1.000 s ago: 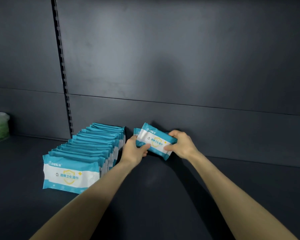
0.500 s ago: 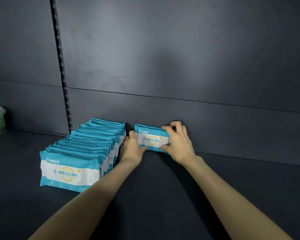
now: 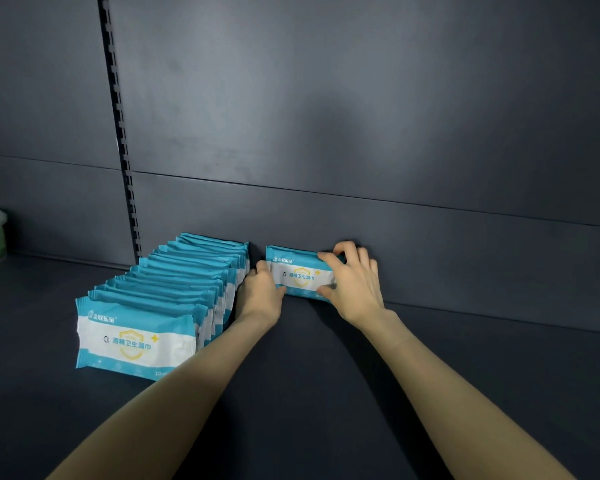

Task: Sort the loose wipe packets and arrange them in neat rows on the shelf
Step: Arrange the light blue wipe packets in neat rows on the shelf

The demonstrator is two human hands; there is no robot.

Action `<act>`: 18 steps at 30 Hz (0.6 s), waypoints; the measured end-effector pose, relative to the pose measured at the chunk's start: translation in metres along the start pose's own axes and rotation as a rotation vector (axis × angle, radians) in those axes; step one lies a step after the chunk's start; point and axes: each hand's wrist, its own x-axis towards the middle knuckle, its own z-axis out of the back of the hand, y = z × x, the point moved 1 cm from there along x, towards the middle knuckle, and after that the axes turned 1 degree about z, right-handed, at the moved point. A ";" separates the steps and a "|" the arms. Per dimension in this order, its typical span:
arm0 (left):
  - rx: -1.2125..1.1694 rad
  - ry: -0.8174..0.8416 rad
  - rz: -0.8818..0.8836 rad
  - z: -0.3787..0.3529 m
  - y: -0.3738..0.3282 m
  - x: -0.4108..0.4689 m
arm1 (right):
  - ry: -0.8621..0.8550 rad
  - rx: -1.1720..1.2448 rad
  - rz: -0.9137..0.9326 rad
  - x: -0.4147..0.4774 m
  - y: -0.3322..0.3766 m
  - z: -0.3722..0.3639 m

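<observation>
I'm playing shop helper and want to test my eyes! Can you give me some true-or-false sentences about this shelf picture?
1. The left hand and right hand hold a wipe packet. True.
2. That packet is red. False: it is teal and white.
3. A row of packets stands to its left. True.
4. The held packet lies on top of the row. False: it stands on the shelf by the back wall, apart from the row.

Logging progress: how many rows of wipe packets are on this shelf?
2. A long row of teal-and-white plastic wipe packets at left; a second starting at the back wall, its front packet held by left hand and right hand. Others may hide behind.
</observation>
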 end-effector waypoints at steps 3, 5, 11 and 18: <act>-0.013 0.023 0.011 0.004 -0.003 -0.003 | 0.016 0.031 -0.017 0.001 0.000 0.002; -0.033 0.035 0.019 0.006 -0.003 -0.006 | 0.018 0.058 -0.033 0.000 0.001 0.003; -0.058 0.038 0.026 0.010 -0.006 -0.019 | -0.016 0.152 -0.120 -0.002 0.002 0.014; -0.001 0.001 -0.093 0.029 -0.016 -0.041 | 0.006 0.145 -0.099 -0.010 0.010 0.050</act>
